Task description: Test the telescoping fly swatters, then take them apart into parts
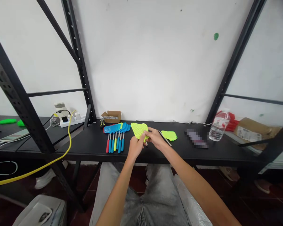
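My left hand (pixel 136 147) is closed on the lower edge of a yellow-green fly swatter head (pixel 138 129), raised just above the black table. From the other side my right hand (pixel 155 137) pinches the same piece near its narrow neck; fingers cover the joint there. A short thin end shows beneath the hands, its kind unclear. To the left lies a row of fly swatters (pixel 116 138) with mostly blue heads and red, blue and yellow handles. Right of my hands rest thin rods (pixel 165 138) and more yellow-green swatter heads (pixel 169 135).
An open cardboard box (pixel 112 116) stands by the wall. At right are a blurred-out flat object (pixel 196 138), a water bottle (pixel 219 125) and a brown package (pixel 247 133). Black shelf posts flank the table (pixel 179 154); a yellow cable (pixel 69 141) hangs across the left side.
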The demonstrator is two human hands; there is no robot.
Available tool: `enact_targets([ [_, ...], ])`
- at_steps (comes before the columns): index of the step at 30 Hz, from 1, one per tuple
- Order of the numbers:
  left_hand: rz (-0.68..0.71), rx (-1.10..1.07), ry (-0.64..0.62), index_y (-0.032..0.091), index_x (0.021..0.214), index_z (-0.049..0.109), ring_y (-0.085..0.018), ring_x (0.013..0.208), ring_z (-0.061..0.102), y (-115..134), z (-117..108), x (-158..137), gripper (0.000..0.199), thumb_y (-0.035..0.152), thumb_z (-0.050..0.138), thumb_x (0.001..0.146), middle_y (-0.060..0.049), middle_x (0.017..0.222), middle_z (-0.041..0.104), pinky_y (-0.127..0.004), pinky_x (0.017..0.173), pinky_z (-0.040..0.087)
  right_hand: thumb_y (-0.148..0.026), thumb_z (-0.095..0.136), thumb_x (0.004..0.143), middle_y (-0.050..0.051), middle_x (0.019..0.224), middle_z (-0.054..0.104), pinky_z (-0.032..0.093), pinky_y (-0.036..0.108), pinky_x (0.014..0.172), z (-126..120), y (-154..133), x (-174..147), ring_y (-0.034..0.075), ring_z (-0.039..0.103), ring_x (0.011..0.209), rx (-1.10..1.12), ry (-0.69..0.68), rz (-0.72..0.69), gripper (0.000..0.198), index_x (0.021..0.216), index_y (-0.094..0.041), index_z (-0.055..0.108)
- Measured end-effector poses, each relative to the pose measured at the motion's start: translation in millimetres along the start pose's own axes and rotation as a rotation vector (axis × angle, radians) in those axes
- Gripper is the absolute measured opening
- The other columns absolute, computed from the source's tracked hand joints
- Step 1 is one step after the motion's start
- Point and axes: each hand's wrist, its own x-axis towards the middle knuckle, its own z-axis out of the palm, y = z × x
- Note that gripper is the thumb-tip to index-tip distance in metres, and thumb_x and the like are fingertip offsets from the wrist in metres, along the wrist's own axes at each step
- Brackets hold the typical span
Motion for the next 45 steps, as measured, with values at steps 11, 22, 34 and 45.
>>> enact_targets([
  [11,-0.201,1.134,0.177,0.021,0.085,0.069,-0.033,0.092,0.065,-13.1,-100.9,-0.9,0.032,0.049,0.053,0.084,-0.012,0.092,0.071,-0.036,0.072,0.046,-0.033,0.053,0.085,0.023,0.106,0.070,0.051,0.041,0.080,-181.4,24.4,-14.3,0.034,0.067,0.101,-1.066,0.711,0.143,0.041,0.119,-0.014,0.066],
  [22,-0.234,1.362,0.050,0.013,0.095,0.071,-0.036,0.101,0.065,-12.7,-80.5,4.5,0.038,0.047,0.057,0.082,-0.019,0.099,0.071,-0.041,0.078,0.049,-0.039,0.049,0.088,0.020,0.109,0.069,0.048,0.037,0.084,-173.6,40.6,-13.0,0.029,0.066,0.099,-1.190,0.649,0.143,0.043,0.116,-0.013,0.069],
  [34,-0.157,1.458,0.096,0.008,0.102,0.066,-0.033,0.089,0.070,5.8,-78.5,2.7,0.034,0.023,0.039,0.091,-0.021,0.087,0.071,-0.039,0.073,0.048,-0.027,0.047,0.086,0.012,0.103,0.070,0.043,0.033,0.087,-161.0,23.9,-27.1,0.024,0.062,0.093,-1.023,0.779,-0.126,0.029,0.101,-0.017,0.070],
  [45,-0.088,1.168,0.079,0.012,0.111,0.056,-0.033,0.082,0.070,31.8,5.9,-30.3,0.040,0.039,0.029,0.099,-0.017,0.086,0.071,-0.036,0.067,0.047,-0.045,0.053,0.091,0.011,0.086,0.072,0.052,0.031,0.064,-8.0,-4.7,-30.2,0.019,0.066,0.070,-0.064,0.217,0.039,0.032,0.084,-0.017,0.067],
])
